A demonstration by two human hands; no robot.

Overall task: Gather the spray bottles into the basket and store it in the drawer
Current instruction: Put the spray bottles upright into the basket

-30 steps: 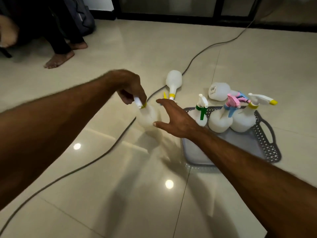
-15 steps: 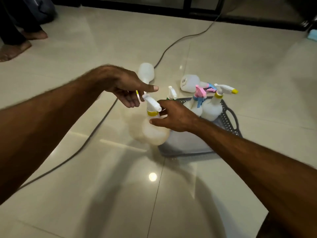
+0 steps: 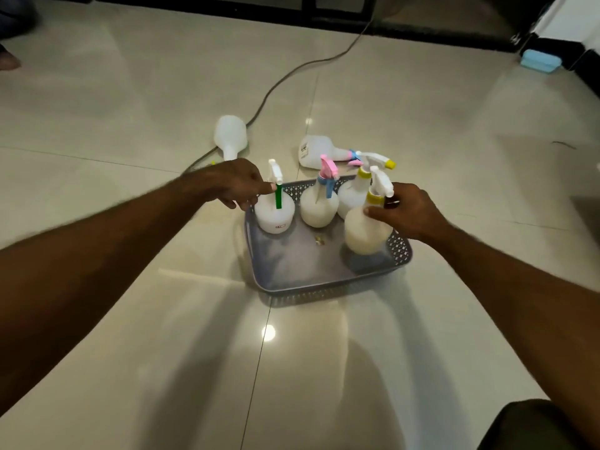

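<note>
A grey perforated basket (image 3: 292, 274) sits on the tiled floor. Three white spray bottles stand along its far side: one with a green trigger (image 3: 274, 214), one with a pink and blue head (image 3: 319, 204), one with a yellow collar (image 3: 352, 194). My right hand (image 3: 410, 214) grips the neck of another yellow-collared spray bottle (image 3: 365, 232), which stands at the basket's right side. My left hand (image 3: 237, 186) hovers by the green-trigger bottle with nothing in it, fingers loosely curled. Two more bottles lie on the floor beyond the basket, one at the left (image 3: 230, 134) and one at the right (image 3: 316, 151).
A grey cable (image 3: 282, 79) runs across the floor from the back to the lying left bottle. A blue box (image 3: 540, 60) sits at the back right by a dark door frame. A person's foot (image 3: 8, 61) shows at the far left. My knee (image 3: 535, 427) is at the bottom right.
The yellow-collared bottle passed from my left hand to my right hand, which carried it right into the basket. My left hand let go and moved toward the green-trigger bottle.
</note>
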